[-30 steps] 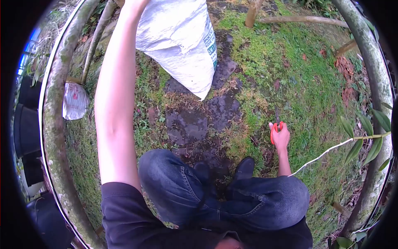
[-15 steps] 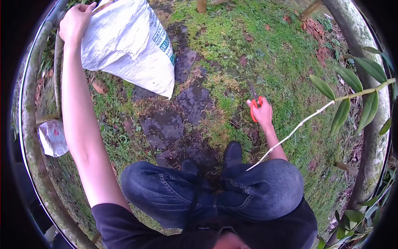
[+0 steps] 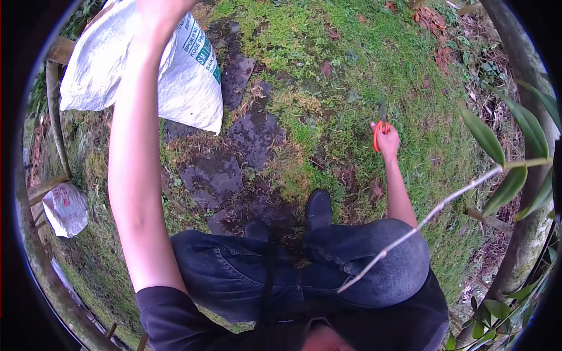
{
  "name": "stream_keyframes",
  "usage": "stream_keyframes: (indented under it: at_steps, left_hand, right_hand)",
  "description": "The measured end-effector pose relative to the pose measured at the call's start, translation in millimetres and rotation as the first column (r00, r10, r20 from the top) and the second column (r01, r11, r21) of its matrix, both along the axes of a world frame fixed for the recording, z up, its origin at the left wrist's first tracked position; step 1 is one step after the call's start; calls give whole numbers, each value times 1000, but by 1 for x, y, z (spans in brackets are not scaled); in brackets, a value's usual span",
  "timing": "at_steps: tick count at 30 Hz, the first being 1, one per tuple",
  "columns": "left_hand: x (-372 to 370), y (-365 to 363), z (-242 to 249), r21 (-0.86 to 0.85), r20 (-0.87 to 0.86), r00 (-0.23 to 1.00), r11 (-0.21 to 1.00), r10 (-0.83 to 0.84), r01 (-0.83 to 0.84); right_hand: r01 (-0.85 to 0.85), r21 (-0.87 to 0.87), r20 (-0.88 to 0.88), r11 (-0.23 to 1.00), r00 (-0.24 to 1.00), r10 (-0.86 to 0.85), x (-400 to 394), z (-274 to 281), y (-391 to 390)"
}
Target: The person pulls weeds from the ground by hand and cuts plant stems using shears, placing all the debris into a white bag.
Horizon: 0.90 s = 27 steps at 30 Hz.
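Note:
A white woven sack (image 3: 190,96) with green print hangs at the upper left, its lower corner pointing down over the stones. My left hand (image 3: 161,14) reaches across the sack at the top edge of the view, its fingers cut off by the frame. On the right, my right hand (image 3: 389,142) grips a pair of scissors (image 3: 378,136) by their orange handles, blades pointing away over the grass. A pale bare stem (image 3: 410,234) with green leaves (image 3: 508,190) crosses in front of my right knee.
Mossy paving stones (image 3: 213,178) lie in the grass ahead of my boots (image 3: 319,207). A smaller white bag (image 3: 65,209) is at the left by wooden rails (image 3: 55,111). A thick curved trunk or pole (image 3: 530,228) runs along the right side.
My left hand has moved right and upward, from the sack's upper left edge to in front of it. The scissors have shifted right. The view has turned slightly.

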<state>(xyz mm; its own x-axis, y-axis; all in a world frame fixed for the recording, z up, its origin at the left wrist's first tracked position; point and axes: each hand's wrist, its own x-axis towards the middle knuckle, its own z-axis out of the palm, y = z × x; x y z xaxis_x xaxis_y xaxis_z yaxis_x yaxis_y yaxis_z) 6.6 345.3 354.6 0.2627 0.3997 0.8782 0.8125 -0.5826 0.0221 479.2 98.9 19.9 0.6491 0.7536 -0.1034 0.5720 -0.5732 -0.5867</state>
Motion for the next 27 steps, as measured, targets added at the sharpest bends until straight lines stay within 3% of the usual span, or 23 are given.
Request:
stream_keyframes:
  at_steps: [1,4,6,8,14,16,18,24,27]
  left_hand:
    - [20,-1,-11,-282,80,993,954,-87,106]
    - [63,13,-64,-677,11,923,676,-384,290]
    - [93,23,-123,-728,-69,877,625,-475,281]
    - [133,9,-146,-908,-178,880,419,-441,26]
    - [200,-29,-254,-949,252,875,71,-414,307]
    - [211,-44,-282,-949,295,883,-5,-365,315]
    - [219,-55,-310,-936,344,880,-46,-327,349]
    - [232,-71,-328,-916,400,904,-94,-150,389]
    - [240,-73,-338,-913,408,909,-70,-91,402]
  right_hand:
    - [0,28,3,1000,1000,0,26,-24,10]
    - [-39,53,53,998,998,36,51,-27,42]
    - [-67,24,96,997,993,64,50,-18,65]
    - [-79,-26,136,997,987,82,53,-20,90]
    - [-143,-128,250,981,953,172,51,-35,131]
    - [-134,-152,282,979,944,173,49,-42,137]
    - [-121,-175,269,977,949,166,51,-45,143]
    - [-85,-207,282,975,949,143,69,-54,155]
    - [-62,-105,279,993,956,89,80,-61,153]
